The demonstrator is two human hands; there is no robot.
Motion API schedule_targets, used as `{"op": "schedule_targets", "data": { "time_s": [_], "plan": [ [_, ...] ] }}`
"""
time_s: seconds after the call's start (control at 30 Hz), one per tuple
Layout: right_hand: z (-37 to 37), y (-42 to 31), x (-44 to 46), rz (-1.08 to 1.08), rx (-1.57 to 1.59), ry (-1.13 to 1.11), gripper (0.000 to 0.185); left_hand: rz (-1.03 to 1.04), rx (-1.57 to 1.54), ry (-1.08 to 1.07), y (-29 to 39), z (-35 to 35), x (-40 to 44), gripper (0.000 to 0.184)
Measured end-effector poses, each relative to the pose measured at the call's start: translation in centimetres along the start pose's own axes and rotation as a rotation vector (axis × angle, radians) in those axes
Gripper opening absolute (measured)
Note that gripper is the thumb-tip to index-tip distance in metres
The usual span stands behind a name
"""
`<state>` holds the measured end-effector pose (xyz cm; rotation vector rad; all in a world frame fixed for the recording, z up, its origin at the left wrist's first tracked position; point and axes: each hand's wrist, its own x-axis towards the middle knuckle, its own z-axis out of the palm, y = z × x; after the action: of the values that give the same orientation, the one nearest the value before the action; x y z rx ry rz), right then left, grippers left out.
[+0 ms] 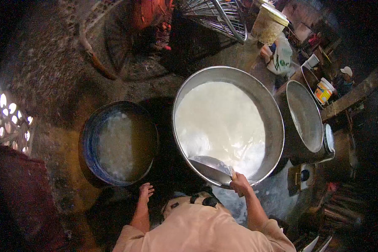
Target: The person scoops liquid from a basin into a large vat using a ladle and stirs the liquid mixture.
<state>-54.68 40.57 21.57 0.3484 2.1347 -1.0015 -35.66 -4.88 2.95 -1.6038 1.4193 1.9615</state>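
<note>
A large round metal vat (277, 126) holds a pale, milky liquid (218, 117) with a bright shine near its lower edge. My right hand (240, 184) is wrapped round the short handle of a wide metal scoop (210, 164), which lies at the near rim of the vat, partly over the liquid. To the left stands a blue round tub (90, 145) with cloudy liquid inside. My left hand (146, 190) is just below that tub's near edge, apart from it, small and dim, with its fingers loosely spread.
At the right are another large metal vat (286, 98), a white bucket (269, 23), a yellow-labelled bucket (323, 90) and a person in a pale cap (346, 71). A wire rack (222, 19) is at the top, and stacked wood (340, 210) at the lower right.
</note>
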Motion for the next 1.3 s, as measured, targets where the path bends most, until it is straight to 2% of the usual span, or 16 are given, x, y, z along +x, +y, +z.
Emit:
{"op": "schedule_targets", "data": {
  "time_s": [0.1,0.33,0.47,0.57,0.6,0.7,0.73,0.77,0.83,0.87,0.9,0.97,1.03,1.17,1.2,1.3],
  "plan": [
    [-0.3,0.0,-2.8,-0.001,0.217,-0.062,0.038,0.023,0.027,0.019,-0.5,-0.4,0.0,0.036],
    [-3.5,1.8,-6.2,-0.157,0.298,-0.143,0.041,-0.049,0.084,0.017,-4.5,-1.1,-2.4,0.034],
    [-4.6,1.3,-9.9,-0.121,0.428,-0.156,0.045,-0.026,0.137,0.042,-6.9,-2.5,-4.4,0.030],
    [-4.7,3.4,-11.6,-0.302,0.407,-0.130,0.046,-0.018,0.176,0.094,-8.4,-4.5,-6.1,0.028],
    [-4.7,4.4,-12.2,-0.272,0.541,-0.143,0.046,-0.029,0.174,0.109,-9.3,-5.6,-5.6,0.028],
    [-4.2,4.4,-15.3,-0.369,0.439,-0.115,0.047,-0.017,0.086,0.092,-11.3,-8.3,-6.4,0.028],
    [-4.2,4.1,-16.3,-0.287,0.457,-0.174,0.049,0.016,0.068,0.059,-12.3,-9.5,-6.7,0.028],
    [-3.2,5.9,-15.1,-0.400,0.517,-0.210,0.054,0.050,0.049,0.023,-13.1,-10.1,-6.6,0.028],
    [-1.5,6.3,-14.3,-0.372,0.628,-0.267,0.062,0.073,0.037,0.045,-13.6,-10.3,-7.4,0.030],
    [-0.4,6.4,-12.6,-0.540,0.618,-0.256,0.069,0.083,0.028,0.059,-13.8,-10.7,-7.9,0.030],
    [0.2,4.5,-12.9,-0.455,0.597,-0.305,0.070,0.110,-0.019,0.044,-13.7,-10.8,-8.6,0.032],
    [2.9,-0.4,-12.4,-0.542,0.756,-0.296,0.057,0.162,-0.115,0.027,-13.0,-11.0,-9.7,0.036],
    [5.4,-4.0,-8.9,-0.494,0.623,-0.346,0.043,0.218,-0.138,0.028,-12.9,-11.6,-9.5,0.039],
    [16.3,-13.2,0.4,-0.769,0.473,-0.102,0.038,0.210,-0.353,-0.040,-12.2,-14.9,-10.6,0.040],
    [19.2,-14.2,3.0,-0.816,0.407,-0.007,0.038,0.074,-0.767,-0.664,-15.0,-19.2,-6.3,0.041],
    [26.8,-15.9,9.7,-0.832,-0.101,0.060,0.037,0.189,-0.688,-0.145,-16.8,-20.2,-8.3,0.040]
  ]
}}
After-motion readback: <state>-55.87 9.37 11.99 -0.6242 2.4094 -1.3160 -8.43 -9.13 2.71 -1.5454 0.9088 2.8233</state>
